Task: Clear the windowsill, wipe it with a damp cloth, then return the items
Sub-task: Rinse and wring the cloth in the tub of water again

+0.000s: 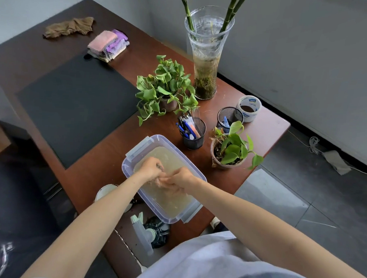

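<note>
Meeting within the tub (182, 157) rim, left hand (150, 168) and right hand (180, 178)

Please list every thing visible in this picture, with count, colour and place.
table: one, brown, under everything.
mat: one, black, table's left.
crumpled cloth: one, brown, far corner.
folded cloths: one stack, pink-purple, by mat's far edge.
vase: one, clear, green stalks, far right.
big plant: one, green, beside vase.
small plant: one, green, right of container.
pen cups: two, black mesh, by small plant.
tape roll: one, white, right edge.
container: one, clear, murky water, near edge.
spray bottle: one, pale, below near edge.
left hand: one, in container's water.
right hand: one, meeting left hand there.
</note>
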A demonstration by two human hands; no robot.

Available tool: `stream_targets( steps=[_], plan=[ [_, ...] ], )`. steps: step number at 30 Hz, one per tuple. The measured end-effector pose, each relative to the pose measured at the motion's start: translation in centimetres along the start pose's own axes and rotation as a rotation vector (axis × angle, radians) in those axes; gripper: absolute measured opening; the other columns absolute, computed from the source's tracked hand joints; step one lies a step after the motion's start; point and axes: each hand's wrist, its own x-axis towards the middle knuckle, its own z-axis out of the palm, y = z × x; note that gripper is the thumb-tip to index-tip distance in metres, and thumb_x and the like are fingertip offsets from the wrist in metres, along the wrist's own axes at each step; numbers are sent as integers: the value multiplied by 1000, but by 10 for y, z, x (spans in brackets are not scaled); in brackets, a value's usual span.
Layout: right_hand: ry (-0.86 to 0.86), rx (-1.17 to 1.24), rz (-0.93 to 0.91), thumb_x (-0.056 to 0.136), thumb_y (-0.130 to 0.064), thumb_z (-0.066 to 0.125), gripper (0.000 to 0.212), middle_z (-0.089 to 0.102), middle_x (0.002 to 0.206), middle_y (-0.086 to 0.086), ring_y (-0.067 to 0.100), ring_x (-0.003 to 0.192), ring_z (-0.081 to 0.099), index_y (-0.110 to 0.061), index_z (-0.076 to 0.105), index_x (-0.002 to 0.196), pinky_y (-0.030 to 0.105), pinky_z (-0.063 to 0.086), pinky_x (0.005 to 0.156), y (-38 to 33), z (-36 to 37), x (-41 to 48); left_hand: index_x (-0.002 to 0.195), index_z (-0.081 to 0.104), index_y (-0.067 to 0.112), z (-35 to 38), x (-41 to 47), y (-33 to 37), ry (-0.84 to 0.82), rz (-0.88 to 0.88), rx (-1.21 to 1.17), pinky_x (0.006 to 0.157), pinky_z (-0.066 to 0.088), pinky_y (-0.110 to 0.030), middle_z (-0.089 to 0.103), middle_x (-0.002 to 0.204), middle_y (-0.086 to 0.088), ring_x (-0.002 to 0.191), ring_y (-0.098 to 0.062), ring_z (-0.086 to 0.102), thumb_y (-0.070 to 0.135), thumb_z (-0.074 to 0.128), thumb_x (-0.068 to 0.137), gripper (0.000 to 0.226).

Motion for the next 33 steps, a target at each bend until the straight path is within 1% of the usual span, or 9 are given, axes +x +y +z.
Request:
stream_targets(
  steps=[2, 5, 9, 13, 17, 22, 26, 29, 33],
  plan=[
    [24, -78, -4, 89, -14, 63, 12, 57, 83, 4, 14, 70, 55, -13, 54, 80, 25, 48, 63, 1, 2, -2, 94, 69, 12, -1, 4, -1, 99, 5, -44, 81, 48, -31, 66, 97, -2, 91, -19, 57, 24, 74, 80, 19],
    [122, -206, -42, 91, -15, 58, 15, 62, 103, 8, 20, 92, 59, -8, 61, 104, 28, 48, 76, 2, 6, 1, 101, 72, 11, -2, 8, -2, 114, -2, -63, 91, 47, -36, 67, 107, -5, 103, -24, 59, 25, 71, 83, 22],
    [102, -346, -90, 91, -9, 53, 29, 62, 116, 15, 23, 92, 57, -3, 60, 119, 30, 49, 83, -5, -5, -7, 105, 71, 8, -13, 6, -3, 154, -2, -102, 79, 43, -29, 67, 100, -6, 105, -26, 59, 30, 63, 89, 27],
    [68, -506, -108, 93, -8, 47, 30, 57, 101, 8, 21, 89, 54, -4, 59, 120, 28, 45, 73, -17, -9, -15, 116, 67, 14, -39, -7, -10, -94, 79, -213, 93, 47, -31, 63, 119, -5, 112, -20, 56, 22, 64, 90, 28],
    [15, -650, -105, 88, -9, 58, 34, 57, 101, 8, 22, 91, 55, -3, 56, 122, 26, 47, 74, -33, -9, -28, 114, 67, 14, -58, -31, -2, -243, 159, -316, 80, 49, -23, 62, 114, -7, 104, -17, 58, 4, 66, 85, 31],
    [66, -756, -186, 86, -35, 66, 51, 57, 113, 6, 15, 96, 51, -8, 50, 127, 25, 43, 80, -49, -10, -40, 97, 74, 14, -77, -58, 6, -86, 335, -336, 85, 53, -30, 69, 96, -4, 99, -19, 64, 7, 76, 75, 23],
    [8, -440, -436, 77, -28, 76, 60, 55, 122, 4, 18, 112, 52, -17, 48, 129, 30, 45, 93, -61, 5, -47, 94, 75, 11, -90, -83, 13, -32, 471, -409, 81, 55, -24, 73, 90, -4, 90, -12, 67, 10, 77, 76, 18],
    [-30, -280, -467, 60, -49, 77, 63, 63, 108, 11, 31, 106, 60, -18, 62, 112, 48, 51, 93, -64, 11, -44, 93, 74, 11, -97, -96, 17, 79, 506, -464, 76, 53, -20, 72, 89, 0, 88, -7, 66, 11, 70, 83, 10],
    [-106, -108, -498, 86, -27, 68, 29, 65, 112, 16, 27, 101, 59, -5, 69, 105, 41, 47, 95, -57, 7, -54, 90, 71, 12, -104, -102, 18, 232, 459, -719, 73, 53, -24, 68, 84, 0, 86, -10, 62, 9, 62, 89, 9]
  ],
)
